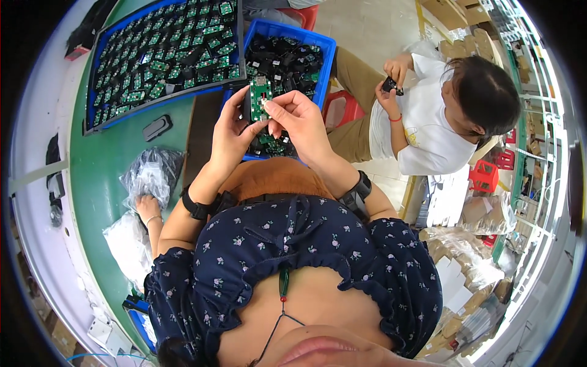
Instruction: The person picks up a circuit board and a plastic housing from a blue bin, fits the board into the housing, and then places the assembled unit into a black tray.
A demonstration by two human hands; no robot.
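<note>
A green circuit board (259, 101) stands upright between my hands, above a blue bin (330, 55) of black parts and green boards. My left hand (231, 131) holds the board by its left edge and lower end, thumb below and fingers behind. My right hand (301, 122) is closed in a pinch at the board's right edge, thumb tip beside a small white part with a bit of red near it. What exactly the right fingertips grip is too small to tell.
Left of the bin, a large black-rimmed tray (165, 92) carries rows of green boards. On the green table (92, 177) lie a black case (157, 128) and plastic bags (153, 174), one touched by another person's hand (147, 208). At right, a co-worker (428, 116) holds a small black part.
</note>
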